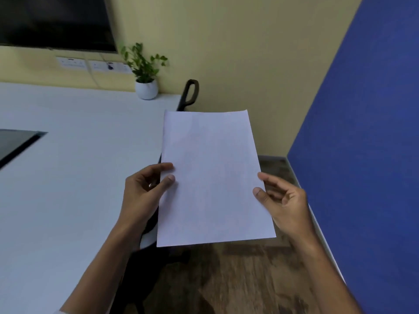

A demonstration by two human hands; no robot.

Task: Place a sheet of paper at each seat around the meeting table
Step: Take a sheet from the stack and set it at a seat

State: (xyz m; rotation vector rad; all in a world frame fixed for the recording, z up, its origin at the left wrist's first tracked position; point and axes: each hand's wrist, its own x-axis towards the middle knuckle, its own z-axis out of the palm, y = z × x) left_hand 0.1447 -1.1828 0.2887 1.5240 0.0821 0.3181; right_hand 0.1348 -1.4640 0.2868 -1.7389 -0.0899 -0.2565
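White table top bare near its right edge; potted plant at far corner; dark chair beside that edge.

Thin matt white paper, smooth, faintly creased. Smooth white worktop with a low sheen. Glossy white glazed pot. Wood-grain floor, brown, mottled. Matt painted walls, cream and blue. Glossy black screen. Black chair, seemingly plastic.

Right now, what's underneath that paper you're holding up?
Below the paper show wooden floor, the table edge and part of a dark chair. The rest of the chair is covered.
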